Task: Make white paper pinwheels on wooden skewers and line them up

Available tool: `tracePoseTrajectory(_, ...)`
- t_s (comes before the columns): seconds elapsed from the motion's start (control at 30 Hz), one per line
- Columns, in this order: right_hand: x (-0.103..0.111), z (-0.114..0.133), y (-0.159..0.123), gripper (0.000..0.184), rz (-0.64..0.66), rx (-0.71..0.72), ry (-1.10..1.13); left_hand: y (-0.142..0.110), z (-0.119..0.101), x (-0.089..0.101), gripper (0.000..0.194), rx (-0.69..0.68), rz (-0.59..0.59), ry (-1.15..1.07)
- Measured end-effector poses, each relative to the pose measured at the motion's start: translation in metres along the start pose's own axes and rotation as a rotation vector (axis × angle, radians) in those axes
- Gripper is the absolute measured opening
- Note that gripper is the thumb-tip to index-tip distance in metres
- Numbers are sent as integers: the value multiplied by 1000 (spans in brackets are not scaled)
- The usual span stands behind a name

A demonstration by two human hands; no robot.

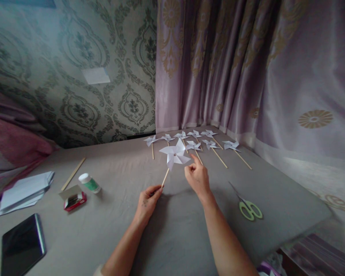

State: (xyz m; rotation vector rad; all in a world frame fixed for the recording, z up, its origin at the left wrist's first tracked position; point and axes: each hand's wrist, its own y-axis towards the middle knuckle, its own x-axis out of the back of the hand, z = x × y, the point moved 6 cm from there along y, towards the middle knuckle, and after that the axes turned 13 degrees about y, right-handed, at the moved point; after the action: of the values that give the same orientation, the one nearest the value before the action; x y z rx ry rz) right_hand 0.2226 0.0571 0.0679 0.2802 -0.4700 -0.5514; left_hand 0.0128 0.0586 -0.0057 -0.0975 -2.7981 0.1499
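Observation:
A white paper pinwheel (175, 154) on a thin wooden stick is held up by my left hand (147, 203), whose fingers are closed round the stick's lower end. The pinwheel's head tilts toward me, with a small pin at its centre. My right hand (198, 177) is just right of the blades, index finger stretched out by a blade tip and the other fingers curled. It holds nothing, and I cannot tell whether the fingertip touches the paper. Behind, several finished pinwheels (211, 145) lie in rows on the grey-covered surface (112, 234).
Green-handled scissors (248, 209) lie to the right. On the left are a white-capped glue bottle (89, 183), an opened small red box (74, 201), wooden sticks (73, 174), stacked paper sheets (25, 193) and a dark tablet or phone (23, 245). Curtains (218, 65) hang behind.

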Motion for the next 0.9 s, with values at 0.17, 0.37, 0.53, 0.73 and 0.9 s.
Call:
tracePoseTrajectory(0.17, -22, 3, -11, 23, 336, -11, -106, 3, 3, 2, 46, -16, -27, 1)
tracePoseTrajectory(0.37, -36, -6, -15, 20, 492, -67, 59, 3, 5, 1, 49, 9, -10, -41)
tracePoseTrajectory(0.53, -62, -1, -28, 19, 531, -51, 242, 3, 7, 2, 50, 72, 13, -183)
tracePoseTrajectory(0.73, -86, 0, -44, 17, 464, -108, 220, 7, 10, 1, 47, 59, 27, -273)
tracePoseTrajectory(0.9, -91, -7, -46, 14, 389, -139, 186, 6, 7, -1, 44, 62, 15, -265)
